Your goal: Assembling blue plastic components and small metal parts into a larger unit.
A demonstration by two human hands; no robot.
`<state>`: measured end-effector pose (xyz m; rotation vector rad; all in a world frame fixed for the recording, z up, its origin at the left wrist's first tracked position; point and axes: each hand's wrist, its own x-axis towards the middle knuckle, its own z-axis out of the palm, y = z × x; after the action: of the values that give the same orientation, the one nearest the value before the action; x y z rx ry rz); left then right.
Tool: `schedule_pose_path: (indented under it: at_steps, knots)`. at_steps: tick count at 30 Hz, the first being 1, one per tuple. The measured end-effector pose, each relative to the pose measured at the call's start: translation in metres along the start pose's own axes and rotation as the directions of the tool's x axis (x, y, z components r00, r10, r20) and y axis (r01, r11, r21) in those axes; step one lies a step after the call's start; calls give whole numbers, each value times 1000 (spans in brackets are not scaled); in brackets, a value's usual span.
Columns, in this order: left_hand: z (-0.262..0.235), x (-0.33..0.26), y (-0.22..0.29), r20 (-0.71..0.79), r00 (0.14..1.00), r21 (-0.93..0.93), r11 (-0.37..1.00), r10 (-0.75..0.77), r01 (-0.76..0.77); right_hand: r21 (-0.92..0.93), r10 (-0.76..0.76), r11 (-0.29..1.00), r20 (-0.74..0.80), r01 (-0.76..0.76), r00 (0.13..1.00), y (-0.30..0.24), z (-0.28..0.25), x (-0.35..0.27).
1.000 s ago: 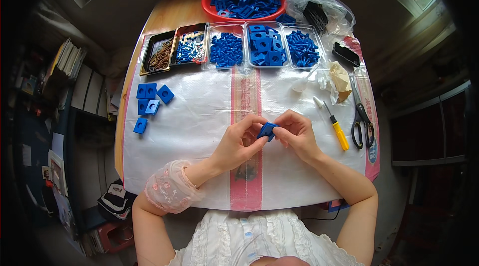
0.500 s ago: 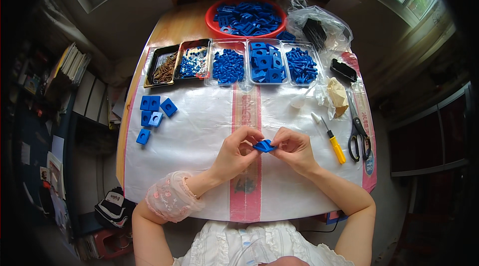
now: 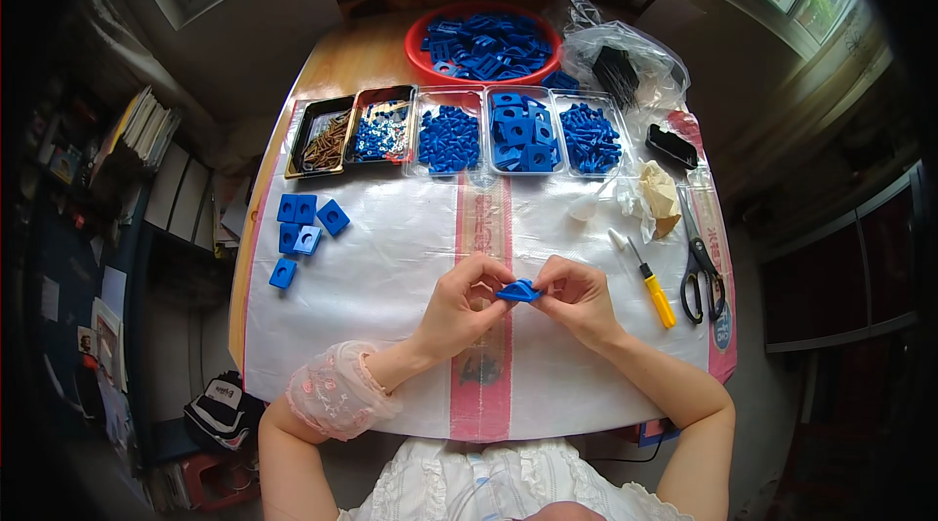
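Between my two hands, above the middle of the table, a small blue plastic piece [image 3: 518, 291] is held tilted. My left hand [image 3: 463, 302] pinches its left end between thumb and fingers. At its right end, the fingertips of my right hand [image 3: 580, 300] close on it as well. The fingers cover part of the piece, so its full shape is hidden. Several blue square blocks with round holes [image 3: 306, 209] lie in a loose group on the left of the table. A yellow-handled screwdriver [image 3: 658, 296] lies to the right of my right hand.
Across the back stand a tray of screws [image 3: 292, 162], a tray of small metal-and-blue parts [image 3: 383, 156], and clear trays of blue pieces [image 3: 449, 169]. Behind them is a red basin [image 3: 418, 59]. Black scissors [image 3: 700, 277], crumpled paper [image 3: 660, 195] and a plastic bag [image 3: 664, 62] are at right.
The blue piece has tilted slightly between my fingers, and both hands still grip it. The whole scene has shifted a little downward in view.
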<state>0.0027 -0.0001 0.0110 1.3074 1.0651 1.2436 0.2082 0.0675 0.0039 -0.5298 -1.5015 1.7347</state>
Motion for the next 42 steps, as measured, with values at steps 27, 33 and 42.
schedule_pose_path:
  at_steps: [27,33,42]
  knots:
    - [-5,0,43,69,960,-446,852,-272,274,-68,151,986,-18,-152,988,-3,3,-3]
    - [-16,-3,65,205,866,-663,586,-456,465,-68,140,988,-5,-140,990,-4,1,-3]
    - [-94,-18,58,-246,920,-128,951,-305,281,-34,136,990,-8,-136,991,-3,3,-3]
